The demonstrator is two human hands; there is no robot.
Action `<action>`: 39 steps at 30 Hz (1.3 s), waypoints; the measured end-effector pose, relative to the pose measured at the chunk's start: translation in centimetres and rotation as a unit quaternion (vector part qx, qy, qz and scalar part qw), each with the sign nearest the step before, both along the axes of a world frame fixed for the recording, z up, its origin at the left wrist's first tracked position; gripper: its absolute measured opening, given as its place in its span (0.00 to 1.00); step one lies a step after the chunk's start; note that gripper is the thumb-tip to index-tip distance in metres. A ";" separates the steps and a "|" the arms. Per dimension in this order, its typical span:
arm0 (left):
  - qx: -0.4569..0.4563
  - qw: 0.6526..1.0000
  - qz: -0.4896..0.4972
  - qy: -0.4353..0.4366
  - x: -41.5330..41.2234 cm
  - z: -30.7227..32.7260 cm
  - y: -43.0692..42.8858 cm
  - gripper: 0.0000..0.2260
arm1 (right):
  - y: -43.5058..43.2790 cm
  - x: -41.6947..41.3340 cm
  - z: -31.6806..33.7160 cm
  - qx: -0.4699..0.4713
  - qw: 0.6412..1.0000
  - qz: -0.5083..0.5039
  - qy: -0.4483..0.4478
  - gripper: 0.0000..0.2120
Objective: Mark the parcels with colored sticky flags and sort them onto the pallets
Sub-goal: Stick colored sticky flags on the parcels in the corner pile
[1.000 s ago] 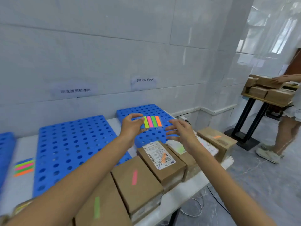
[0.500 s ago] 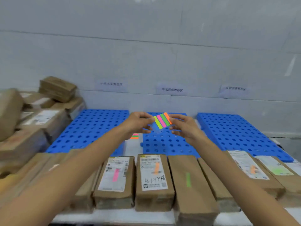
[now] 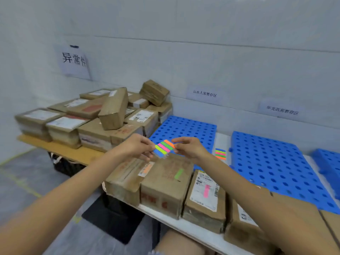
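- Head view, centre of the frame: the left hand (image 3: 135,145) and right hand (image 3: 189,148) meet over the front row of parcels, with a pad of sticky flags (image 3: 164,148) held between them.
- The left grip is pressed together on the pad's lower left end, thumb above and fingers beneath; the pad slopes up to the right, its stripes running blue, yellow-green, pink, green and orange.
- The right grip is pinched at the pad's upper right end, by the orange stripe; whether it has hold of one flag or the whole pad cannot be told.
- Just below the pad, at the front edge of the white counter (image 3: 193,229), lie a parcel with an orange flag (image 3: 128,178), a parcel with a green flag (image 3: 166,183) and a parcel with a pink flag (image 3: 205,197), side by side and touching.
- Right of the hands, a second flag pad (image 3: 220,154) lies on the counter between two blue pallets (image 3: 185,128) (image 3: 272,162).
- Upper left, a heap of parcels (image 3: 95,115) sits on a wooden counter (image 3: 60,149) under a wall sign (image 3: 74,60).
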State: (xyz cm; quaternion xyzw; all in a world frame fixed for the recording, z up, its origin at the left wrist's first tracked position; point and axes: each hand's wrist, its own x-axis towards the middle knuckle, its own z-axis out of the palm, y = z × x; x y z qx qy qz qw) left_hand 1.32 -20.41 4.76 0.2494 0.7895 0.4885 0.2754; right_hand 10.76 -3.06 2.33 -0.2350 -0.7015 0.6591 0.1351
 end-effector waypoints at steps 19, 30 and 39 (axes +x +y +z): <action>0.021 0.938 0.148 0.314 -7.6 -3.7 -6.5 0.10 | -5.7 -9.6 -1.7 0.339 0.939 0.053 -0.021 0.09; 0.113 0.937 0.317 0.096 -20.1 -0.1 -3.9 0.23 | -9.7 -23.4 2.4 0.109 0.992 0.055 0.020 0.25; 0.198 0.938 0.259 0.118 -19.5 -0.5 -3.9 0.16 | -10.6 -23.9 2.2 0.047 0.995 0.049 0.067 0.21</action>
